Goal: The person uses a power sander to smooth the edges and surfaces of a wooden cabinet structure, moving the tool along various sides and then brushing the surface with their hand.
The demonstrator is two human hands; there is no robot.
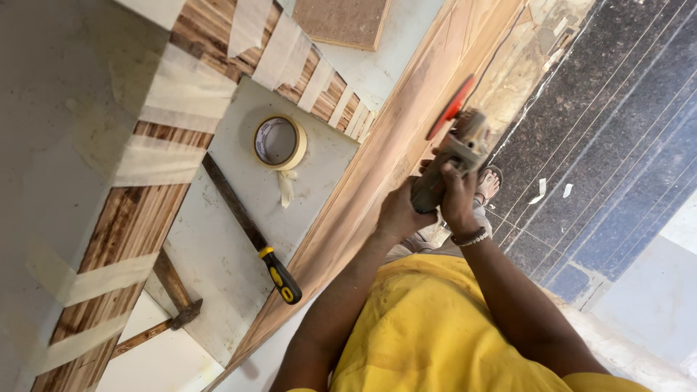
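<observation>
Both my hands grip a grey angle grinder [456,156] with a red disc [450,107]. My left hand [398,212] wraps the rear of its body. My right hand [459,197], with a beaded bracelet at the wrist, holds it further forward. The disc sits at the edge of a long brown wooden panel [377,160] that runs diagonally through the view. I wear a yellow shirt.
A roll of masking tape [279,141] lies on a white board [218,239]. A chisel with a yellow and black handle [279,274] and a hammer [174,290] lie nearby. Striped wood held with tape strips [181,94] is at left. Dark stone floor [617,131] at right.
</observation>
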